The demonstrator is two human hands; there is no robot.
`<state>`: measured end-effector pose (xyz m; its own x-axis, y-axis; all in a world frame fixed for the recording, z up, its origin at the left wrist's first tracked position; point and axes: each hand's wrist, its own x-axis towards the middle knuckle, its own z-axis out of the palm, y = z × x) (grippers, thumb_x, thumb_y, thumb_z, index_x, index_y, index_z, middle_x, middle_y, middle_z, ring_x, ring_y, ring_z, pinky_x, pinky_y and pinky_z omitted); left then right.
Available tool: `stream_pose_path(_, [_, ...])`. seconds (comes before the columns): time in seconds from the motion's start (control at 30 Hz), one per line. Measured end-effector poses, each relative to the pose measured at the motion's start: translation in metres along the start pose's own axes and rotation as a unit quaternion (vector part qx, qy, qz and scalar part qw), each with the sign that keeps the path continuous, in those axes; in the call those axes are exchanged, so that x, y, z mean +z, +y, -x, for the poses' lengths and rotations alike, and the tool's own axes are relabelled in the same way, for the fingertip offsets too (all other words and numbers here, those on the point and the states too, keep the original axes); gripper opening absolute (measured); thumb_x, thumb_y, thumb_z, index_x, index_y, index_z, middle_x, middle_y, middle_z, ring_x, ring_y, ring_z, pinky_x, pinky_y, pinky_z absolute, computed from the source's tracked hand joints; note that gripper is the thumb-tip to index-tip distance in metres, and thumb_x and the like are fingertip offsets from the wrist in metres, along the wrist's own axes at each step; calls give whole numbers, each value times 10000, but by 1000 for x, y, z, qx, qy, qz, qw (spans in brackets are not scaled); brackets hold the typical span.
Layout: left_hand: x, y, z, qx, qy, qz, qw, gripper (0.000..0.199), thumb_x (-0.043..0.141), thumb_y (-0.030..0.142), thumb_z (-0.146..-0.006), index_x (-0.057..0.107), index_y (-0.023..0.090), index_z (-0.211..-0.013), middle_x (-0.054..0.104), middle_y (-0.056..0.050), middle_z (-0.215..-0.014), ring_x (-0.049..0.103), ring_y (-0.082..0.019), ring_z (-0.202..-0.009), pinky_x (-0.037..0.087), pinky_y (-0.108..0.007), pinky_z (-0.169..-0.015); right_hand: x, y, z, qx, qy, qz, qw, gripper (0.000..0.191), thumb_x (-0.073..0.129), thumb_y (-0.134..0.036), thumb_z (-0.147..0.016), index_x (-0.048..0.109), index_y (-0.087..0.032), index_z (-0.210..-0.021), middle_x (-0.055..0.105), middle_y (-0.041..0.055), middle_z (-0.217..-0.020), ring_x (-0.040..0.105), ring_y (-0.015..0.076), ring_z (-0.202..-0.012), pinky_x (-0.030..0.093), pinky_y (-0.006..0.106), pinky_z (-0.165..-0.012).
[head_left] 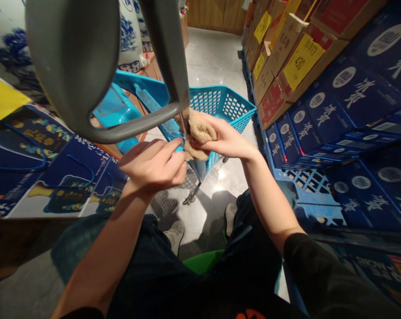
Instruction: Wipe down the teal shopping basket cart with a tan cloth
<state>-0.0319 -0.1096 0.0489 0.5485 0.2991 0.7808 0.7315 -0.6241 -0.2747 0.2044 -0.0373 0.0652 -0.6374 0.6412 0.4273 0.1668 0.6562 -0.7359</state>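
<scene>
My right hand [223, 138] is shut on a crumpled beige towel [198, 134], pressing it against a curved grey metal handle [143, 122] that hangs in front of me. The handle loops down from a wide grey metal body [70, 57] at the upper left. My left hand [153, 166] is curled just left of the towel, its fingertips close to the towel's lower edge. I cannot tell whether those fingers grip anything. Behind both hands is a blue plastic wheeled shopping basket [218, 104].
Blue cartons [349, 102] and cardboard boxes with yellow price labels [301, 60] are stacked along the right, on blue plastic pallets [308, 188]. Blue printed boxes [54, 173] and large blue-and-white porcelain jars [129, 37] stand on the left. A tiled aisle runs ahead.
</scene>
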Motion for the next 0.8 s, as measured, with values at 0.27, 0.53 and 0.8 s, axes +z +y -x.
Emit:
stream_pose_path(0.27, [1,2,-5,-11,1,-7,1000,103,628,225,-798,642,250,-698,648,-15,-638,607,-217,-598,366,-374,-580,29,-16,-11,29,158,-88,983,543,721,-532,-885,646,-246,-1340,718,39,-1450,674,280,-1359,526,456,-1272])
stream_pose_path(0.53, [7,-6,1,-5,1,0,1000,78,626,227,-822,684,250,-776,789,-34,-873,679,-228,-704,436,-380,-616,6,9,-14,67,-6,-113,991,620,840,-496,-799,701,-218,-1336,766,56,-1382,679,318,-1370,545,500,-1237])
stream_pose_path(0.8, [39,-24,-8,-47,-17,1,999,122,615,236,-815,627,250,-694,652,-35,-656,648,-258,-675,413,-399,-616,1,7,-51,34,120,1,992,472,793,-511,-899,694,-271,-1292,779,7,-1309,686,304,-1358,548,509,-1243])
